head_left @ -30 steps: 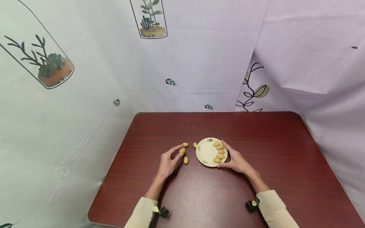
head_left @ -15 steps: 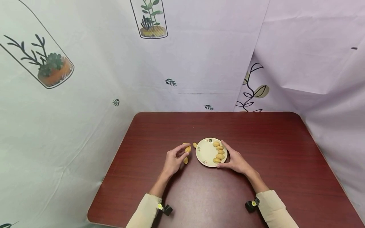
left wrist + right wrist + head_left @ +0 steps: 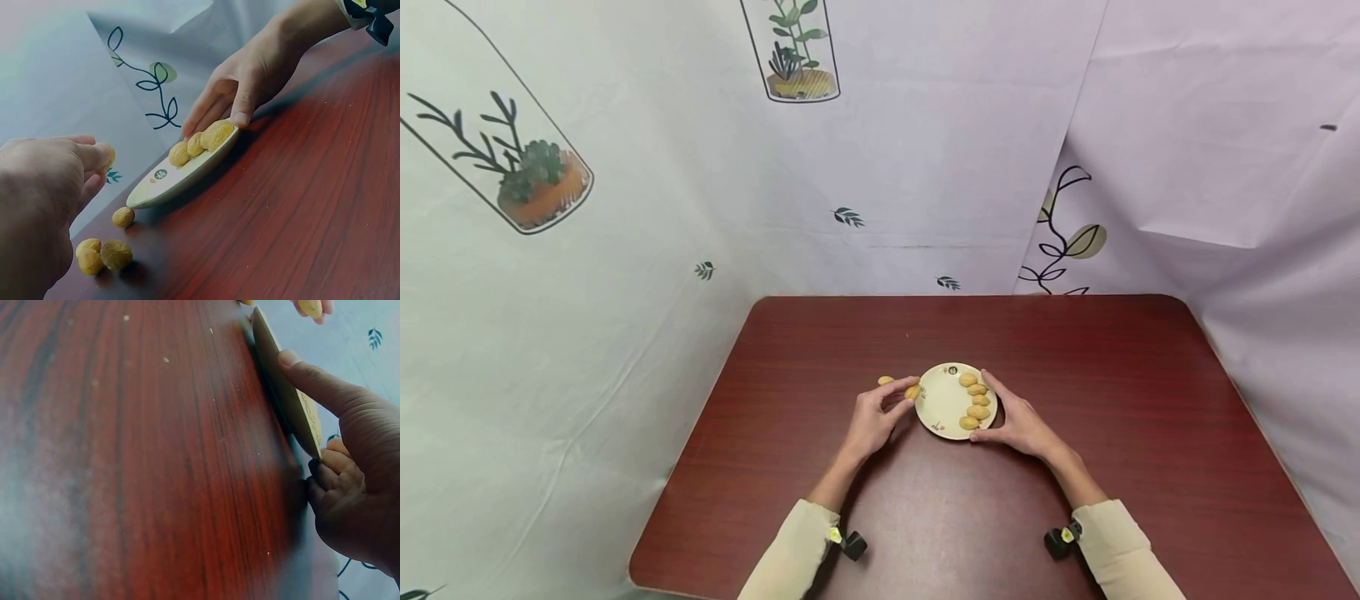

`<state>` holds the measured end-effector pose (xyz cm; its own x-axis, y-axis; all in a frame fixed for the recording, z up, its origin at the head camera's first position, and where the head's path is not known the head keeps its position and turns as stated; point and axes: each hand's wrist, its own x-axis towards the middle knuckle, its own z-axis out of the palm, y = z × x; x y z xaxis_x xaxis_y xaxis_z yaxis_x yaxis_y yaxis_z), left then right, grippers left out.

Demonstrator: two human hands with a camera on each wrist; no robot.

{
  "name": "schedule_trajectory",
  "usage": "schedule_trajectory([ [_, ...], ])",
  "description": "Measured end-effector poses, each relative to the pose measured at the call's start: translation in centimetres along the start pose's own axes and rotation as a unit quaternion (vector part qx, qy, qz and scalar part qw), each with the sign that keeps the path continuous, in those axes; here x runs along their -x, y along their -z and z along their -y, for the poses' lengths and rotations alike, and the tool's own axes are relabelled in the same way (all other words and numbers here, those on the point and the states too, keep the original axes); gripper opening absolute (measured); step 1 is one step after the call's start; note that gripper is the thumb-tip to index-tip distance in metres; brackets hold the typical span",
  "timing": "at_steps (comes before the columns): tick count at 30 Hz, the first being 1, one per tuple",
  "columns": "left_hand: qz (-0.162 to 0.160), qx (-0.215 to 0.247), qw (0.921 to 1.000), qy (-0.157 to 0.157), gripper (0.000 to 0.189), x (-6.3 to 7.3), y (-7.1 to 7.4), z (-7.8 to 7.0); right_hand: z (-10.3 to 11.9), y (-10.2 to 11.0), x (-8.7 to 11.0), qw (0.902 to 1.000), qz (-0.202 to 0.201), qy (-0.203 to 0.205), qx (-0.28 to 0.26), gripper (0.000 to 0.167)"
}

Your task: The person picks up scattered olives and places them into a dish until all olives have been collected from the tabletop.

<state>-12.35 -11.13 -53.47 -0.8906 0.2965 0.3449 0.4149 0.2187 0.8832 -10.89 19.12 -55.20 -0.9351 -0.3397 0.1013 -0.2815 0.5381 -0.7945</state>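
My left hand [image 3: 871,421] pinches a wrinkled yellow oval piece, nut-like in look [image 3: 912,392], between thumb and fingertips. It hovers just left of a small cream plate [image 3: 938,407]. With thumb and fingers spread round its right rim, my right hand [image 3: 1021,423] holds the plate. Several similar yellow pieces [image 3: 979,412] lie in a curved row along the plate's right side. In the left wrist view, more loose pieces [image 3: 117,255] sit on the table below the left hand, one [image 3: 124,217] close to the plate. The left hand hides most of these in the head view.
The plate stands on a dark red wood-grain table [image 3: 1075,358] with rounded corners. Pale cloth [image 3: 887,167] with printed plants hangs behind and beside it. Black wrist cameras [image 3: 853,546] sit at both cuffs.
My left hand has carried its pinched yellow piece rightward from the loose pieces to the plate's left edge. The right hand and the plate have stayed put.
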Motion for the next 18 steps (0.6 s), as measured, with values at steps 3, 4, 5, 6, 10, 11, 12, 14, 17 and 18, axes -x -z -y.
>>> schedule_trajectory([
  [3, 0.001, -0.001, 1.0000, -0.001, 0.035, -0.1, -0.3, 0.0, 0.0, 0.0, 0.0, 1.0000, 0.001, -0.001, -0.001, 0.119],
  [4, 0.002, 0.000, 1.0000, -0.001, 0.035, -0.2, -0.3, 0.0, 0.0, 0.0, 0.0, 1.0000, 0.001, -0.001, -0.002, 0.119],
  [5, 0.003, -0.001, 1.0000, -0.001, 0.034, -0.2, -0.5, 0.0, 0.0, 0.0, 0.0, 1.0000, 0.001, -0.002, -0.002, 0.119],
  [6, 0.005, 0.001, 1.0000, -0.001, 0.034, -0.2, -0.5, 0.0, 0.0, 0.0, 0.0, 1.0000, 0.001, -0.002, -0.002, 0.119],
  [10, 0.008, 0.010, 0.9999, 0.000, 0.033, -0.4, -0.9, 0.0, 0.1, 0.0, 0.0, 1.0000, 0.003, -0.004, -0.002, 0.119],
  [11, 0.009, 0.010, 0.9999, 0.001, 0.033, -0.4, -1.0, 0.0, 0.1, 0.0, 0.0, 1.0000, 0.003, -0.003, -0.002, 0.119],
  [12, 0.010, 0.010, 0.9999, 0.001, 0.033, -0.4, -1.2, -0.1, 0.1, 0.0, 0.0, 1.0000, 0.003, -0.003, -0.002, 0.119],
  [14, 0.011, 0.013, 0.9999, 0.001, 0.034, -0.4, -1.4, -0.1, 0.1, 0.0, 0.0, 1.0000, 0.003, -0.003, -0.003, 0.119],
  [17, 0.016, 0.008, 0.9998, 0.003, 0.033, -0.5, -1.8, -0.2, 0.1, 0.0, 0.0, 1.0000, 0.003, -0.002, -0.004, 0.119],
  [18, 0.018, 0.009, 0.9998, 0.004, 0.033, -0.5, -1.8, -0.2, 0.1, 0.0, 0.0, 1.0000, 0.002, -0.002, -0.004, 0.119],
])
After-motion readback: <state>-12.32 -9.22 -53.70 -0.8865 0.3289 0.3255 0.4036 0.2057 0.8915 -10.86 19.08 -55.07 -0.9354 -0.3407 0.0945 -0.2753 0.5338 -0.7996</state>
